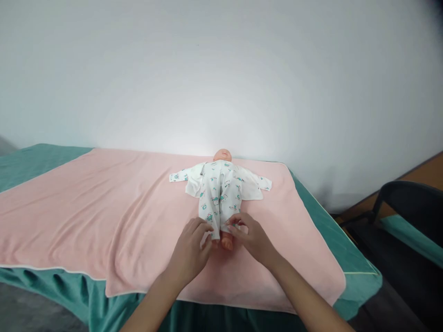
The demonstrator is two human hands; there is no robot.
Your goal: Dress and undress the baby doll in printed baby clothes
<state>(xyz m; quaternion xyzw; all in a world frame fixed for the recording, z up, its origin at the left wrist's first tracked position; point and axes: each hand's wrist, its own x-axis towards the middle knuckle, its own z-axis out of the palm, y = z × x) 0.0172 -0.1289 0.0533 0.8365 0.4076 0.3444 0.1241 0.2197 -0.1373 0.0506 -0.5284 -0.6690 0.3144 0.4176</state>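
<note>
A baby doll (222, 156) lies on its back on a pink towel (104, 207), head towards the wall. It wears a white printed jacket, open at the front, and matching printed trousers (218, 196). Its bare feet (226, 242) stick out of the trouser legs. My left hand (190, 251) pinches the hem of the near left trouser leg. My right hand (251, 235) pinches the hem of the other leg. Both hands have curled fingers closed on the fabric.
The pink towel covers a bed with a green sheet (34, 161) set against a plain white wall. A dark chair (408, 203) stands to the right of the bed, beside a wooden floor strip.
</note>
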